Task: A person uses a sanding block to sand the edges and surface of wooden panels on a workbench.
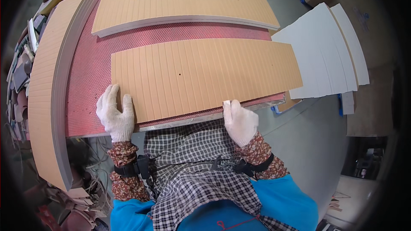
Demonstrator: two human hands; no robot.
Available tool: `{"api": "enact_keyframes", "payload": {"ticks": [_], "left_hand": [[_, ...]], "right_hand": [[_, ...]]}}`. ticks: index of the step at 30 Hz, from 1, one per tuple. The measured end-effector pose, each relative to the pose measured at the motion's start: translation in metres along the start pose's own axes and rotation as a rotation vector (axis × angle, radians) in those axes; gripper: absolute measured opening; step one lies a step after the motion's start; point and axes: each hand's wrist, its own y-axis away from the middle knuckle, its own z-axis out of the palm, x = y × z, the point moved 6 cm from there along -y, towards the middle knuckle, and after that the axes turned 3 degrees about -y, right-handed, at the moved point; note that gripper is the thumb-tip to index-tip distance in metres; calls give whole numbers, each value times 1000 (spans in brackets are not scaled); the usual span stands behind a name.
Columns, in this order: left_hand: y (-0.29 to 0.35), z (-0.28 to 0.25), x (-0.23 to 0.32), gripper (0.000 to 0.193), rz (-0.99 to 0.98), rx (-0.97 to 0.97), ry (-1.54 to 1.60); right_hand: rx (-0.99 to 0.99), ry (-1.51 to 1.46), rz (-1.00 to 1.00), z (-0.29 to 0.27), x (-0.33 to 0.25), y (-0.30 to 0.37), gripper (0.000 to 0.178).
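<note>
A tan grooved board (205, 76) with a small dark hole lies flat on the red textured table top (81, 89), in front of me. Its grooves run from far to near. My left hand (114, 113), in a white knit glove, rests at the board's left end, fingers stretched and thumb apart, touching the edge. At the near edge, my gloved right hand (242, 121) is closed, pinching a small pale flat piece (227, 103) whose kind I cannot make out. The piece meets or nearly meets the board's edge.
A similar tan board stack (184, 1) lies at the far side. Another stack (47, 81) lies along the table's left, overhanging its near edge. White curved panels (323, 55) stand off the right side. Piled scraps (21, 72) line the far left.
</note>
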Motion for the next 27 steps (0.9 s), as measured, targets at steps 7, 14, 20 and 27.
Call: {"api": "enact_keyframes", "payload": {"ticks": [7, 14, 20, 27], "left_hand": [[-1, 0, 5, 42, 5, -6, 16], [-3, -4, 8, 41, 16, 43, 72], [-1, -6, 4, 40, 27, 63, 68], [-2, -2, 7, 41, 49, 71, 68]], "right_hand": [[-80, 3, 39, 21, 24, -102, 28], [-195, -40, 101, 32, 39, -226, 42], [-341, 14, 132, 40, 33, -268, 45], [-127, 35, 44, 45, 44, -205, 38]]}}
